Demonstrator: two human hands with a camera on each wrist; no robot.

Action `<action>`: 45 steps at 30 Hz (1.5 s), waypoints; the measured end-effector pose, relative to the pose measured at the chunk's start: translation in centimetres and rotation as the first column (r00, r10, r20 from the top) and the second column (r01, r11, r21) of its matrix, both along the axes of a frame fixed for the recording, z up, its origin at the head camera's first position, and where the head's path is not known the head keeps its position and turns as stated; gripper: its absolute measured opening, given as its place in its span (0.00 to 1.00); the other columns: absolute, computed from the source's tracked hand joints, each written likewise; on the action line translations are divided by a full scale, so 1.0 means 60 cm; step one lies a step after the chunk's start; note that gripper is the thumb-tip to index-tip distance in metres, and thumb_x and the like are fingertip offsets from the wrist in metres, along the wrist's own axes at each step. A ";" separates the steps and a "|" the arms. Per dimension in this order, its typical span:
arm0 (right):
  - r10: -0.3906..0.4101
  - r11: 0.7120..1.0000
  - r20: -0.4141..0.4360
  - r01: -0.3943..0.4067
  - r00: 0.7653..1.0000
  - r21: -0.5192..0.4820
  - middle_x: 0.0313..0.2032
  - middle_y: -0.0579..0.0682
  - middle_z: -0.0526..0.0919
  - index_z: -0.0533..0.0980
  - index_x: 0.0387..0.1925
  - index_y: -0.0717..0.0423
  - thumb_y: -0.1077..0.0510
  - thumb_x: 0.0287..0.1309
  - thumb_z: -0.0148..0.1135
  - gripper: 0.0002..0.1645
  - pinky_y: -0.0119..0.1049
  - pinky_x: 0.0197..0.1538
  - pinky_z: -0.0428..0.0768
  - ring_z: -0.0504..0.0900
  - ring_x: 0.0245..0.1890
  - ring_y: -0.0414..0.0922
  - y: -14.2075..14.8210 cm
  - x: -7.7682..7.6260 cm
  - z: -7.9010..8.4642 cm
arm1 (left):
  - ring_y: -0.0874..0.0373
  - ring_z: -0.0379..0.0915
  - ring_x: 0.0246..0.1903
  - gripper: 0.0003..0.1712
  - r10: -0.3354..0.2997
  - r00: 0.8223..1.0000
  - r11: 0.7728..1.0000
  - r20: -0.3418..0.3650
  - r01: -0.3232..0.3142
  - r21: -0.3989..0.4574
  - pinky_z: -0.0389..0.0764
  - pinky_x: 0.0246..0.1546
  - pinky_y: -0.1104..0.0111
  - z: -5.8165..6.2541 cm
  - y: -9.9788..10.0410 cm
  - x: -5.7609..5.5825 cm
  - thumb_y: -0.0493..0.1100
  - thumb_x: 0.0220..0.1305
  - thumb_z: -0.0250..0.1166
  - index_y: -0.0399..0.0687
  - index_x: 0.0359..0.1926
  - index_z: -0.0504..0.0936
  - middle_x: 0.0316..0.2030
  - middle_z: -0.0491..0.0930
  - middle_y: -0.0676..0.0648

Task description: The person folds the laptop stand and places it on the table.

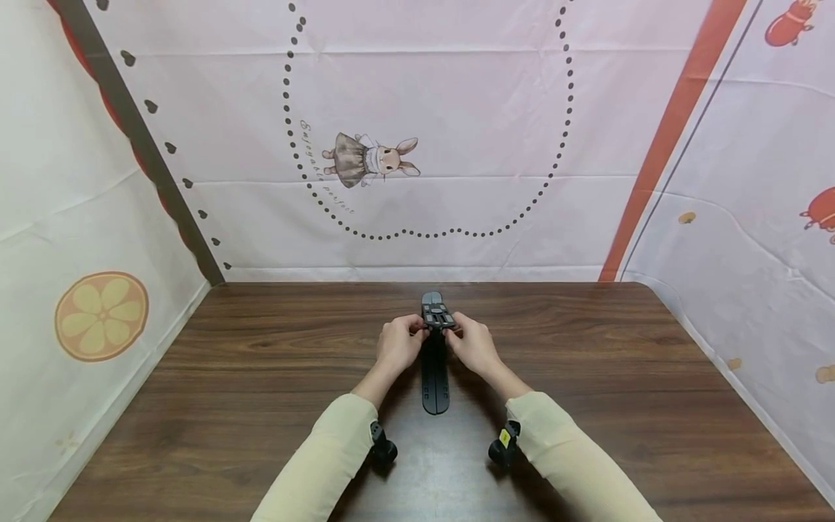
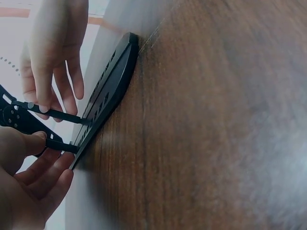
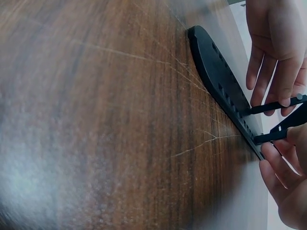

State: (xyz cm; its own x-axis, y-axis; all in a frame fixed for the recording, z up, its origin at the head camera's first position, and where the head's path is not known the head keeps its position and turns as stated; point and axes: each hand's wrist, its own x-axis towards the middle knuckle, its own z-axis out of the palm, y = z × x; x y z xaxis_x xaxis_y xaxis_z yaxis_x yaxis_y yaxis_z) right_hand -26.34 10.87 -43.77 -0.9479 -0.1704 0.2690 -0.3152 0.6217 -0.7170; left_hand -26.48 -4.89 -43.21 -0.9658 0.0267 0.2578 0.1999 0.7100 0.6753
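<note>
A black folding stand (image 1: 435, 384) lies lengthwise on the table, its long flat base slotted and rounded at the ends. Thin legs slant up from the slots to a hinged upper part (image 1: 438, 315). My left hand (image 1: 399, 344) pinches the leg (image 2: 62, 145) on its side between thumb and fingers. On the opposite side, my right hand (image 1: 474, 344) pinches the other leg (image 3: 271, 136). In both wrist views the leg ends meet the row of slots in the base. Part of the upper section is cut off there.
The brown wooden table (image 1: 274, 406) spreads out on both sides of the stand. A white printed cloth (image 1: 457, 109) hangs behind the table's far edge and along its sides. Small black wrist cameras (image 1: 383, 446) sit at both cream sleeves (image 1: 326, 457).
</note>
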 end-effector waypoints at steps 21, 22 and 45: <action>-0.029 0.999 -0.054 0.030 0.998 0.021 0.32 0.48 0.83 0.75 0.36 0.51 0.62 0.60 0.56 0.04 0.31 0.21 0.72 0.77 0.23 0.39 -0.001 -0.006 -0.005 | 0.59 0.79 0.31 0.02 0.008 1.000 1.000 -0.025 -0.007 0.019 0.75 0.29 0.66 -0.002 0.002 -0.003 0.43 0.58 0.65 0.56 0.31 0.84 0.30 0.84 0.57; -0.028 0.999 -0.062 0.030 0.998 0.027 0.32 0.48 0.84 0.75 0.35 0.51 0.62 0.60 0.56 0.04 0.31 0.22 0.71 0.77 0.24 0.39 -0.002 -0.006 -0.005 | 0.59 0.79 0.31 0.02 0.009 1.000 1.000 -0.025 -0.008 0.021 0.74 0.28 0.66 -0.002 0.002 -0.004 0.43 0.58 0.65 0.56 0.31 0.84 0.30 0.84 0.57; -0.019 0.998 -0.137 0.026 0.990 0.053 0.37 0.49 0.83 0.74 0.36 0.50 0.61 0.61 0.55 0.04 0.35 0.29 0.76 0.83 0.37 0.45 -0.002 -0.008 -0.005 | 0.59 0.80 0.33 0.03 0.004 0.997 0.998 -0.073 0.001 0.064 0.77 0.33 0.63 -0.007 0.003 -0.008 0.42 0.58 0.64 0.54 0.32 0.84 0.30 0.84 0.54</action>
